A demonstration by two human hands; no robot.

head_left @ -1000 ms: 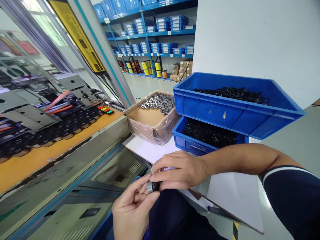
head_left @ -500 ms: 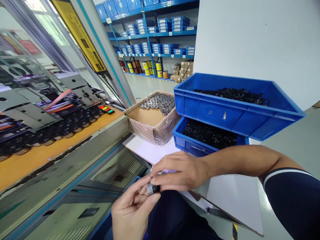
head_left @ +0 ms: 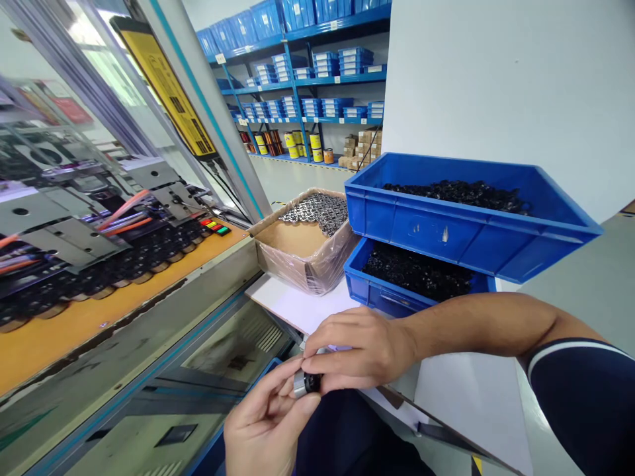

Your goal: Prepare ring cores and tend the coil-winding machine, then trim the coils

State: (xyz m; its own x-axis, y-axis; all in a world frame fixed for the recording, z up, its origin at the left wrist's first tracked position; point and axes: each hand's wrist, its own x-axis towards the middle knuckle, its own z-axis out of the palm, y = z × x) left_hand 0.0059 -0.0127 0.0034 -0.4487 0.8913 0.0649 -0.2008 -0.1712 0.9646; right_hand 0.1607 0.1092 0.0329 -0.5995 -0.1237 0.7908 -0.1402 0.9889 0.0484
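A small cylinder with a metal shell and a black part (head_left: 304,383) sits between both my hands, low in the middle of the view. My left hand (head_left: 265,423) holds it from below with thumb and fingers pinched on the metal end. My right hand (head_left: 360,350) comes in from the right, its fingers closed on the black end. Both hands hover just off the edge of the white board (head_left: 307,305).
A taped cardboard box (head_left: 302,254) of metal shells stands on the board. Beside it two stacked blue bins (head_left: 461,228) hold black parts. At left a machine with an orange deck (head_left: 94,317) carries a row of black parts. Blue shelving (head_left: 317,79) lines the back.
The hands keep the same hold on the small part. The view has tipped up slightly, so everything sits a little lower in the picture.
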